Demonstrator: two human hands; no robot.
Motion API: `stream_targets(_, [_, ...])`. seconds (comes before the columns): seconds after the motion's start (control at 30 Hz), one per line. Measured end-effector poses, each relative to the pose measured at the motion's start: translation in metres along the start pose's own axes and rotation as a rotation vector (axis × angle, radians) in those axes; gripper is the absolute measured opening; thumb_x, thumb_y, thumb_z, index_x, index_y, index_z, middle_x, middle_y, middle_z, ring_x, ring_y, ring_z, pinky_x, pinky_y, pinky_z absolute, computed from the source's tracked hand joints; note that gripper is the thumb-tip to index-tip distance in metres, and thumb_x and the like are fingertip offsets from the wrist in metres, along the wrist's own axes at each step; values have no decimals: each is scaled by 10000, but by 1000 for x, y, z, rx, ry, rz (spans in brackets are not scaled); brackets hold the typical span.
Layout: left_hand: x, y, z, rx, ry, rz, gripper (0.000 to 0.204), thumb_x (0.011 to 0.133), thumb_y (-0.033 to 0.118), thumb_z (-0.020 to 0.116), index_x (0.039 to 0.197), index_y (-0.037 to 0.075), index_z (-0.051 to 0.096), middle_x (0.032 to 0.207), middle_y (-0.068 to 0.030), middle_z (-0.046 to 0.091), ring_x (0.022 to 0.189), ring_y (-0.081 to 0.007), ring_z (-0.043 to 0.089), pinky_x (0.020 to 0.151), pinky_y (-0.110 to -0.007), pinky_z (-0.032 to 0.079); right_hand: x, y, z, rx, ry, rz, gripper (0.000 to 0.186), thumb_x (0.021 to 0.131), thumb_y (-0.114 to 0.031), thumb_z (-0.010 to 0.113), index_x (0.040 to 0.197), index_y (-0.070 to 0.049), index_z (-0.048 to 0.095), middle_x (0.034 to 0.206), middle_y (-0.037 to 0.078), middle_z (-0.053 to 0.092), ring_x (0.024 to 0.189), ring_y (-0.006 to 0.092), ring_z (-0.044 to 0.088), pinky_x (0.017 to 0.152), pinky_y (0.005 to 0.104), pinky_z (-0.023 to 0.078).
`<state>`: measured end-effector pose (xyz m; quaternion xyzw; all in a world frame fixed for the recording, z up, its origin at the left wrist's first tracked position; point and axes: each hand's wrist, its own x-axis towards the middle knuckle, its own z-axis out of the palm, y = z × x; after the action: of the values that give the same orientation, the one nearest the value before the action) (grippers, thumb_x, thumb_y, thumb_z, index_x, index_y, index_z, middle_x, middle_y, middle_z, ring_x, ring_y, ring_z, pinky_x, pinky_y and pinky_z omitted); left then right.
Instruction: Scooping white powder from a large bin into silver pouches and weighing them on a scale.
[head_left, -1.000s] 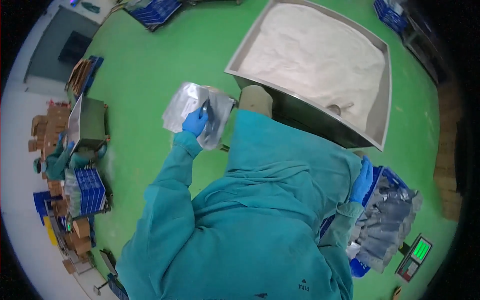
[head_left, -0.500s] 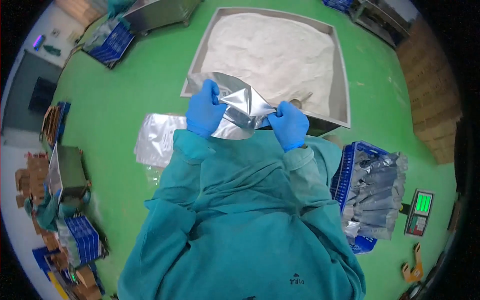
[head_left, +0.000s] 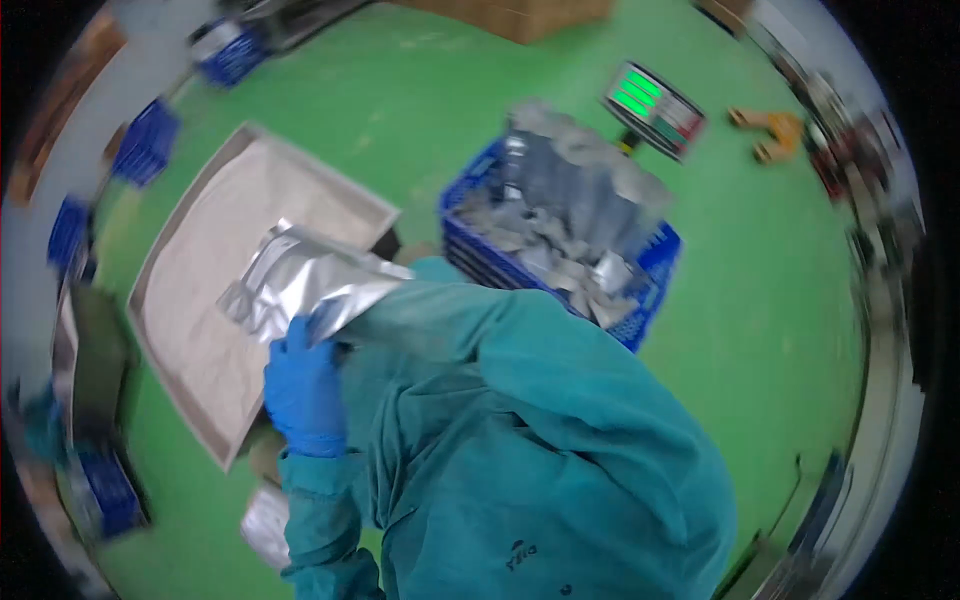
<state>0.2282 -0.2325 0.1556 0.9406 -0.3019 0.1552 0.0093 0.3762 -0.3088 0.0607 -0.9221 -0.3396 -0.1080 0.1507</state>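
A shiny silver foil bag (head_left: 310, 285) is over the near right part of a wide metal tray (head_left: 386, 210) filled with pale powder. My left hand (head_left: 305, 395), in a blue glove, has its fingers closed on the bag's near edge. The right forearm reaches across into the bag's open end. My right hand is hidden by the foil, so its fingers do not show. Part of a stack of flat foil bags (head_left: 266, 528) shows below the tray, beside my left sleeve.
To the right of the tray stands a blue crate (head_left: 470, 245) packed with grey-silver bags. Beyond it is a scale display (head_left: 652, 108) with green readouts. A yellow pallet-truck handle (head_left: 770, 132) lies at the far right. Other blue crates (head_left: 147, 140) line the left side.
My view has swung to the right, bringing the crate and scale nearer the middle. My right hand, earlier pinching the bag's edge, is now out of sight at the bag, which looks opened out.
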Motion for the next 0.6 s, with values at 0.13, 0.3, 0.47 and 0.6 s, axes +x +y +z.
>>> stream_targets(0.13, [21,10,15,-116,-143,16,290,739,95,548,1024,138,584,974,-44,563,793,-226,581,587,-341,474,-138,7,-39,111,-35,196,226,809,-160,516,996,-66,600,966,126,611,897,284,575,784,378,446])
stream_targets(0.3, [46,58,30,-52,-108,293,317,742,76,539,1054,127,513,923,-55,548,721,-223,590,540,-331,472,-151,36,-55,316,-84,310,235,819,-167,513,1018,-78,602,985,115,615,910,274,579,805,378,446])
stream_targets(0.47, [52,71,60,-302,-154,382,250,767,47,502,1012,100,488,947,-90,545,742,-270,592,556,-367,474,-187,44,-64,524,-122,375,244,830,-174,511,1040,-91,604,1004,103,620,924,265,582,826,378,446])
stream_targets(0.6, [77,59,48,-367,-299,161,202,819,95,477,1019,78,500,955,-135,571,781,-333,599,609,-397,484,-226,35,-78,664,-133,414,252,838,-179,509,1057,-101,606,1019,94,624,935,258,585,843,379,445])
